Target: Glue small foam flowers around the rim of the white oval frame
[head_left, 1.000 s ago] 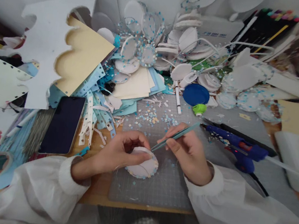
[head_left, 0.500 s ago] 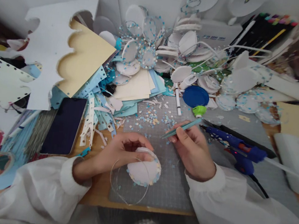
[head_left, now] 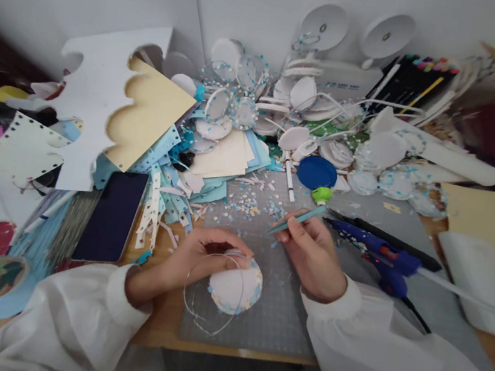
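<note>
Pinched in my left hand point(head_left: 211, 254) is a round white disc point(head_left: 231, 290), its rim dotted with small blue and cream star-like pieces. A thin wire ring point(head_left: 187, 299) hangs from the same spot, looping over the disc. My right hand point(head_left: 315, 258) grips teal tweezers point(head_left: 300, 218), tips pointing left above the grey cutting mat point(head_left: 275, 323); whether the tips hold anything is too small to tell. Loose paper confetti point(head_left: 249, 204) lies scattered beyond both hands. To the right of my right hand rests a blue glue gun point(head_left: 380, 251) with a white glue stick in its back.
A phone point(head_left: 111, 216) lies at left beside paper strips. Decorated white discs point(head_left: 234, 111) crowd the back. A blue lid point(head_left: 317, 172), a green cap-like piece point(head_left: 321, 195) and a white marker point(head_left: 290, 179) sit mid-table. A white box-like block point(head_left: 469, 269) stands right.
The camera view has tilted up and shifted slightly. My left hand still pinches the disc, now turned a little. My right hand keeps the tweezers in nearly the same place.
</note>
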`<state>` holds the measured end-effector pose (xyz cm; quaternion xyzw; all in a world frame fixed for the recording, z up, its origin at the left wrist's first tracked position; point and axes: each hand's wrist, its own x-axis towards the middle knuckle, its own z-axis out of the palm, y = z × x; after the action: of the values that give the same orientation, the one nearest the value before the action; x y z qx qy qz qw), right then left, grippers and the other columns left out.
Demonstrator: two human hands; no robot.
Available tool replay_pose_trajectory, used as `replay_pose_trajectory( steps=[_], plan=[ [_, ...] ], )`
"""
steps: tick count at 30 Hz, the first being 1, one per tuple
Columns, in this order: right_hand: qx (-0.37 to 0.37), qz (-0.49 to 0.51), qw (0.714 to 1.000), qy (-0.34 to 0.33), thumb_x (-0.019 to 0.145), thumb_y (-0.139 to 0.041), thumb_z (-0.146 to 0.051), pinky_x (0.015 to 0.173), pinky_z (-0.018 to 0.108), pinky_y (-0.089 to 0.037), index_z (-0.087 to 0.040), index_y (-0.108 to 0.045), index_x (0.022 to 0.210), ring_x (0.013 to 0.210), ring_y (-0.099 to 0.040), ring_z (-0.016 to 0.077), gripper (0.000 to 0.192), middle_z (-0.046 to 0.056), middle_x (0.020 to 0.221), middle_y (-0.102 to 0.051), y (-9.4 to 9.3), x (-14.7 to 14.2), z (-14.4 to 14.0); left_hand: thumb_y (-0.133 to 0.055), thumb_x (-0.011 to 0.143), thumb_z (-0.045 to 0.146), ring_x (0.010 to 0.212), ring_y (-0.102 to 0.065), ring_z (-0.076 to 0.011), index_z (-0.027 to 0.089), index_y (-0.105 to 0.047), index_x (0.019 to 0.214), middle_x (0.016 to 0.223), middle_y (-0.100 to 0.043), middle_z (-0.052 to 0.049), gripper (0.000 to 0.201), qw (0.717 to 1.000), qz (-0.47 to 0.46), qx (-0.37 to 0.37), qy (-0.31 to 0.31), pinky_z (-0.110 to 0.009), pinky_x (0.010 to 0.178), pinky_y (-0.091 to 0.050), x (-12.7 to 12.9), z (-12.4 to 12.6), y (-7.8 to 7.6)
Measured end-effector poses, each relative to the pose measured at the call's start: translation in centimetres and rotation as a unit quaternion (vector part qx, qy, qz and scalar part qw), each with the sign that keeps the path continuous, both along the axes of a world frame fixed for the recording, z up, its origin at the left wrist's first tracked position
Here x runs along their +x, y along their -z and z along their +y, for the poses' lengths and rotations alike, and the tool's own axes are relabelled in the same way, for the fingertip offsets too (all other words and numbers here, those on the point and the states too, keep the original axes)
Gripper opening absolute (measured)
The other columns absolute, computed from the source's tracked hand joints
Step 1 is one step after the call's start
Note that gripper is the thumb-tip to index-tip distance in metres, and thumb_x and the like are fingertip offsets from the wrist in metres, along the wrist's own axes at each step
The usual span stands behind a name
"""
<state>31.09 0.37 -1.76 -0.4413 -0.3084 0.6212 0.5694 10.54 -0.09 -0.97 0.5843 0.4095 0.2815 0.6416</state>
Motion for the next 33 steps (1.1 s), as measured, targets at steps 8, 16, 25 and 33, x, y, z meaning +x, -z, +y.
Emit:
replay_pose_trajectory(
  steps=[8,16,25,33],
  plan=[
    [0.015,-0.013,1.000,0.000,0.071,-0.076,-0.040,0.059,0.025,-0.039,-0.020,-0.059,0.075,0.060,-0.047,0.0102,0.026,-0.003,0.065,-0.054,0.43,0.12,0.38,-0.073,0.075,0.025,0.075,-0.064,-0.0136,0.016,-0.076,0.086,0.085,-0.075,-0.006,0.015,1.000,-0.009,0.014,-0.016,-0.018,0.064,-0.049,0.29,-0.03,0.15],
    [0.016,-0.007,1.000,-0.019,0.069,-0.077,-0.041,0.060,0.024,-0.039,-0.019,-0.060,0.076,0.060,-0.047,0.0096,0.029,-0.002,0.067,-0.058,0.64,0.04,0.55,-0.074,0.074,0.025,0.070,-0.065,-0.0129,0.015,-0.077,0.084,0.082,-0.075,-0.006,0.015,1.000,-0.005,0.018,-0.023,-0.017,0.060,-0.047,0.53,0.24,0.46],
    [0.006,-0.007,1.000,-0.019,0.068,-0.078,-0.040,0.060,0.026,-0.039,-0.021,-0.060,0.077,0.061,-0.047,0.0104,0.028,-0.002,0.068,-0.058,0.28,0.07,0.40,-0.075,0.073,0.025,0.069,-0.065,-0.0135,0.015,-0.077,0.082,0.080,-0.075,-0.007,0.013,1.000,-0.010,0.010,-0.027,-0.018,0.060,-0.048,0.44,0.27,0.52],
    [-0.011,0.000,1.000,-0.017,0.064,-0.081,-0.039,0.058,0.026,-0.038,-0.021,-0.061,0.078,0.059,-0.046,0.0101,0.030,-0.002,0.068,-0.060,0.28,-0.11,0.44,-0.074,0.074,0.021,0.071,-0.064,-0.0115,0.016,-0.076,0.089,0.084,-0.074,-0.005,0.015,0.999,-0.027,0.019,-0.028,-0.017,0.060,-0.047,0.35,0.02,0.35]
  ],
)
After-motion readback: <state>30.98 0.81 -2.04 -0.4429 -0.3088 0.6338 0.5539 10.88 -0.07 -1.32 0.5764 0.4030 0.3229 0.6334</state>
